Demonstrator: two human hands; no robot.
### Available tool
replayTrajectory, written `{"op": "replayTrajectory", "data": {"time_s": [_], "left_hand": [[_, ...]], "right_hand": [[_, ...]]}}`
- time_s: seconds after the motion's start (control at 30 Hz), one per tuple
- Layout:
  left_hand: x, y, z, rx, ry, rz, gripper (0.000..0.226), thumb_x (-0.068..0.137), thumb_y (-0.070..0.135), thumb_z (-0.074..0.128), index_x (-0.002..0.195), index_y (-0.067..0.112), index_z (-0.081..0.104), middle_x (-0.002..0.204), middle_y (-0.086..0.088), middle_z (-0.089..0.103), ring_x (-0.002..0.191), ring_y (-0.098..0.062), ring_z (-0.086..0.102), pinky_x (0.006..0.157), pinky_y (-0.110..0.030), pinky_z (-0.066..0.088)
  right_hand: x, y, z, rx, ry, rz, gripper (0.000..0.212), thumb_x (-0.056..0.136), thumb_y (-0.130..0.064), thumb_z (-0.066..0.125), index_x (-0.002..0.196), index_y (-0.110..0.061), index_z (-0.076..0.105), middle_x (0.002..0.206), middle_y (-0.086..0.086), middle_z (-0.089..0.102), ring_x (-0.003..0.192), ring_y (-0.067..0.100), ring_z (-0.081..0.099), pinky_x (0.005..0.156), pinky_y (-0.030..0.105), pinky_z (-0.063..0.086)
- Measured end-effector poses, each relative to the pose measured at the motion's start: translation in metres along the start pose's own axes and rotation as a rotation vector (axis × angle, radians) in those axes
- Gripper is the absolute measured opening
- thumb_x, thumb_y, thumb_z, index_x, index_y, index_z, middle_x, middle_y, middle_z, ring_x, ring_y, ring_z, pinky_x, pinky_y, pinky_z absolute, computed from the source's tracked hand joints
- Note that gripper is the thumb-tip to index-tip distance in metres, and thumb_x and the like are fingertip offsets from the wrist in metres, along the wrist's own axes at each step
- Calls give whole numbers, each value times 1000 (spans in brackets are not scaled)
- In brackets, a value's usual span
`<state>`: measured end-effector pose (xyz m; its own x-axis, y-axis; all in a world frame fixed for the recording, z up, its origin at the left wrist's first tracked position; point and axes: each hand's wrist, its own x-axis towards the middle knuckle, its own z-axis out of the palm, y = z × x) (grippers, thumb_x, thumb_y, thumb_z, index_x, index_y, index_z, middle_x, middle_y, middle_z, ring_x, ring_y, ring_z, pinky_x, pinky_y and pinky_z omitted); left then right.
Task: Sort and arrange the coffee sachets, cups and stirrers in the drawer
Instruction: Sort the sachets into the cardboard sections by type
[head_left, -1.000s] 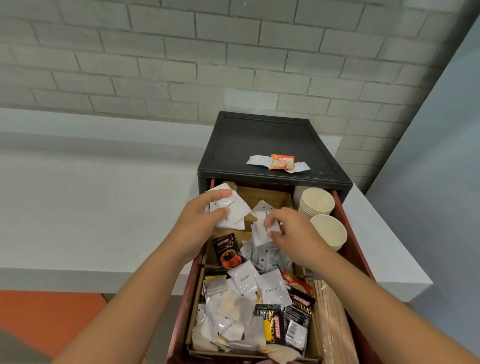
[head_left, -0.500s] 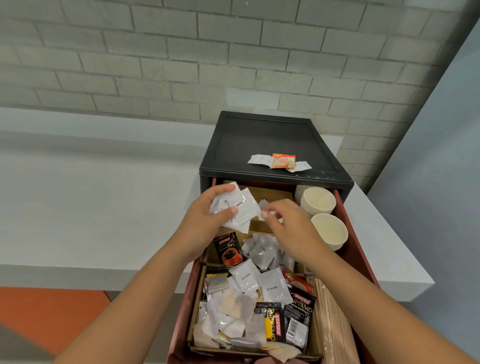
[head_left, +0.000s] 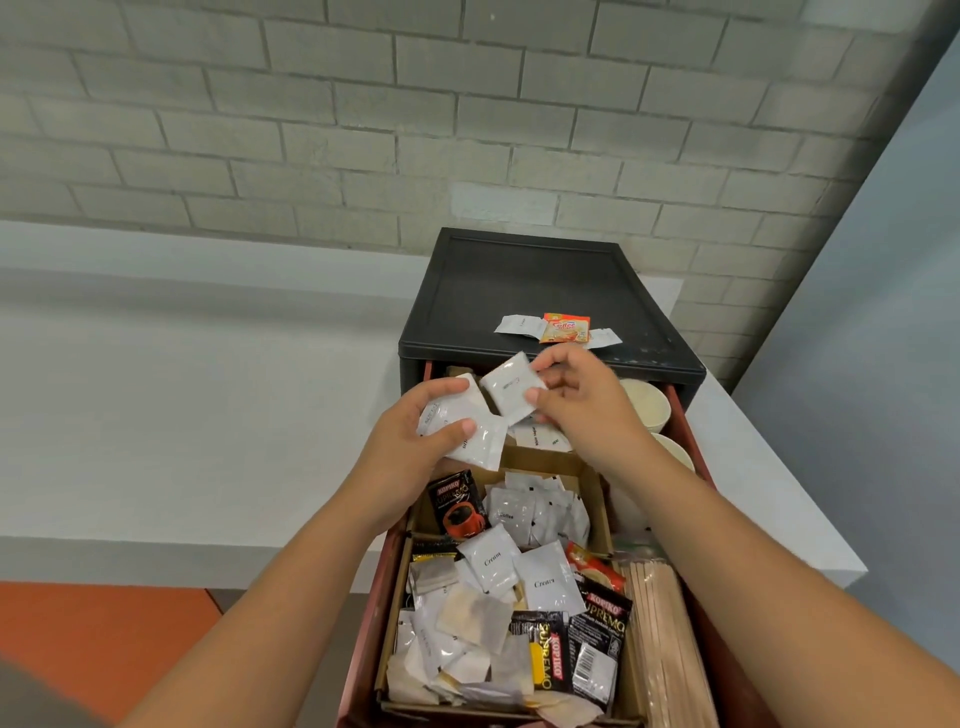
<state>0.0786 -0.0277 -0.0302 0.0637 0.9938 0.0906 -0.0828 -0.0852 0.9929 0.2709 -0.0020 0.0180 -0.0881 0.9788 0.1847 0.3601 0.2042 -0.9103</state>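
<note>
The red drawer (head_left: 374, 592) is pulled out from a black cabinet (head_left: 530, 291). My left hand (head_left: 410, 441) grips a small stack of white sachets (head_left: 470, 426) above the drawer's back part. My right hand (head_left: 582, 405) pinches one white sachet (head_left: 511, 387) right beside that stack. Cardboard compartments below hold white coffee sachets (head_left: 535, 512), cream sachets (head_left: 545, 577), black Kopiko sachets (head_left: 597, 639) and tea bags (head_left: 467, 618). Wooden stirrers (head_left: 660, 639) lie along the drawer's right side. Paper cups (head_left: 647, 405) stand at the back right, partly hidden by my right arm.
On the cabinet's top lie an orange sachet (head_left: 565, 328) and two white sachets (head_left: 519, 325). A white counter (head_left: 182, 415) runs along a grey brick wall behind. An orange floor (head_left: 104, 634) shows at the lower left.
My right hand lifted a white sachet out of the drawer and brought it up beside the stack in my left hand. Both hands rose slightly toward the cabinet front.
</note>
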Motion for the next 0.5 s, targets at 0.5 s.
{"op": "replayTrajectory", "data": {"time_s": [0.5], "left_hand": [[-3, 2, 4, 76, 41, 20, 40, 92, 15, 67, 122, 40, 58, 127, 12, 46, 109, -18, 54, 68, -21, 58]], "right_hand": [[103, 37, -43, -924, 237, -18, 25, 97, -30, 56, 120, -26, 66, 133, 3, 51, 123, 26, 37, 97, 40, 35]]}}
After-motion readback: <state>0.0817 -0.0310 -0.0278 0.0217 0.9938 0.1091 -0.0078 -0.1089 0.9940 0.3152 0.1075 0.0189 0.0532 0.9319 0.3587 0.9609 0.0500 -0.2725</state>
